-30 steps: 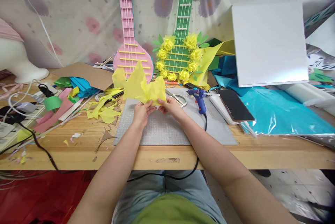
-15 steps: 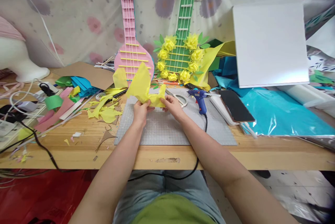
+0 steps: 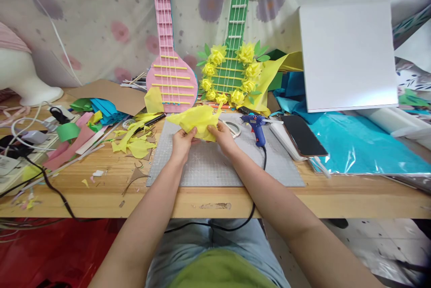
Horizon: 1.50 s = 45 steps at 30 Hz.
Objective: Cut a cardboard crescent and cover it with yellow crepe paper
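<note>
Between my two hands, over the grey cutting mat (image 3: 215,169), is a crumpled sheet of yellow crepe paper (image 3: 198,119). My left hand (image 3: 182,144) pinches its lower left edge between thumb and fingers. On the other side, my right hand (image 3: 225,137) grips the lower right edge, the thumb lying on top. Scissors (image 3: 233,129) with pale handles lie just behind my right hand, their blades partly covered by the paper. A blue hot glue gun (image 3: 256,127) rests on the mat to the right, its nozzle pointing right.
Behind the mat stand a pink paper instrument (image 3: 173,77) and a green one (image 3: 232,32) ringed with yellow paper flowers. Yellow scraps (image 3: 136,144) lie left. A phone (image 3: 305,136), blue wrapped sheets (image 3: 367,144) and a white board (image 3: 348,56) are right. The glue gun's cord (image 3: 254,209) hangs over the table edge.
The upright left flap of the yellow paper has come down and the sheet lies flatter between my hands. My right hand has shifted slightly along its edge.
</note>
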### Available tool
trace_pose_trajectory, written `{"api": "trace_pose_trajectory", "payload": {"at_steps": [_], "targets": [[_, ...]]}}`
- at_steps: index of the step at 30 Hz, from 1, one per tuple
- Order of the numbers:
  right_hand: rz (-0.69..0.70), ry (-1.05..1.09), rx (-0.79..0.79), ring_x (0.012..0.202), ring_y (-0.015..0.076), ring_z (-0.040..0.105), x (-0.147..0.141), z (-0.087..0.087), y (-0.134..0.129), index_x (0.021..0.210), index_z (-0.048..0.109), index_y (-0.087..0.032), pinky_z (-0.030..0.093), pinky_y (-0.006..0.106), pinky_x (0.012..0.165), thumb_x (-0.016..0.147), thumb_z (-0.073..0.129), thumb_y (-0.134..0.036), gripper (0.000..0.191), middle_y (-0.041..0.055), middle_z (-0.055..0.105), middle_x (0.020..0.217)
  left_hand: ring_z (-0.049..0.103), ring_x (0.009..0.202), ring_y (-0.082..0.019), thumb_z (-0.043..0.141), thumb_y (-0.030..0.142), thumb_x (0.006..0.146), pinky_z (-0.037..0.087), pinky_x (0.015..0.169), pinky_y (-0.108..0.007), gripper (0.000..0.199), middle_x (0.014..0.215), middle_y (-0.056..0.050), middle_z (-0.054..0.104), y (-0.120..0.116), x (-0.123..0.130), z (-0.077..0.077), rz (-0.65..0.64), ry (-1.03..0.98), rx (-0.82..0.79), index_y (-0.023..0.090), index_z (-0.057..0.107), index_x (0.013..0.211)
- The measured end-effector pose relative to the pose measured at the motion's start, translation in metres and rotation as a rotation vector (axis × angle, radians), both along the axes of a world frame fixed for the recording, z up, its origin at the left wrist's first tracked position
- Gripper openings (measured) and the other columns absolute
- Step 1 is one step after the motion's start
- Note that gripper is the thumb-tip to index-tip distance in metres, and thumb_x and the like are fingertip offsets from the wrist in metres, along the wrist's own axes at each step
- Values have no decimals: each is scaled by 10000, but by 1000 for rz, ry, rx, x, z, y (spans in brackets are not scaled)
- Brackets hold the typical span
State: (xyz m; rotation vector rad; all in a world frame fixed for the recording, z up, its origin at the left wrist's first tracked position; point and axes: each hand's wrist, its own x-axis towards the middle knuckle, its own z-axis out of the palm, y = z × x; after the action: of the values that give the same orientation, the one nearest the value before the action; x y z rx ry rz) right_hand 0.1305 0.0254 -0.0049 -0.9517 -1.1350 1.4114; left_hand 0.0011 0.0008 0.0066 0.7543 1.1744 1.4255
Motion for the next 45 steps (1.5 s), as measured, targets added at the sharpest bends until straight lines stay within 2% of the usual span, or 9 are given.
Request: {"api": "trace_pose_trajectory", "payload": {"at_steps": [7,13,16,20,25,28,31,37,45], "targets": [[-30,-7,87,713,165,629,3,1,4,884,485,-221,493,297,634,622,646,-330,327,5,666,788,648,631,-162,672,230,665,521,712,-340,178,687,-48,669,1,-3,1,-12,-27,-27,123,588,779],[-431,-436,370,749,168,602,11,7,0,870,488,-211,470,320,692,679,483,-177,194,19,644,829,655,771,-181,556,225,764,497,781,-348,137,783,-74,685,1,-3,2,-40,-165,-77,147,623,854],[-510,-627,592,845,188,589,15,12,-5,869,500,-212,454,341,764,678,433,-122,222,47,638,886,620,944,-192,568,245,762,474,842,-340,183,969,-52,679,-7,0,9,-197,-320,36,204,632,928],[-383,-794,764,856,204,575,10,15,-12,878,520,-203,450,345,779,649,431,-72,278,66,641,881,541,1102,-213,684,164,630,425,930,-343,364,1061,-25,654,-17,4,15,-423,-439,159,221,624,984],[-62,-847,880,965,225,532,-1,15,-22,1037,506,-169,430,373,846,678,517,-161,360,100,613,1008,559,1077,-212,683,328,679,443,910,-311,290,985,-50,670,-11,3,13,-291,-468,122,163,625,911],[-17,-765,803,985,214,523,-1,13,-23,1060,497,-181,413,375,875,731,528,-273,344,92,596,1042,602,997,-188,562,364,785,480,844,-289,248,963,-52,673,-3,2,11,-142,-469,24,159,620,912],[-119,-716,648,890,182,541,0,9,-19,995,512,-193,422,340,829,783,491,-336,256,74,594,985,624,943,-169,524,257,803,496,803,-274,191,998,-51,667,0,4,11,-53,-419,-37,168,616,944],[-266,-801,495,732,154,502,0,3,-10,848,511,-202,411,310,698,726,553,-361,205,46,572,873,624,954,-192,541,134,744,499,814,-294,227,1034,-79,664,-5,8,8,-34,-279,-64,142,622,956],[-270,-667,328,650,140,497,4,4,-5,659,494,-199,405,303,659,746,490,-322,150,9,541,697,633,933,-204,580,114,690,508,807,-309,211,997,-58,674,2,4,0,112,-170,-123,159,637,888]]}}
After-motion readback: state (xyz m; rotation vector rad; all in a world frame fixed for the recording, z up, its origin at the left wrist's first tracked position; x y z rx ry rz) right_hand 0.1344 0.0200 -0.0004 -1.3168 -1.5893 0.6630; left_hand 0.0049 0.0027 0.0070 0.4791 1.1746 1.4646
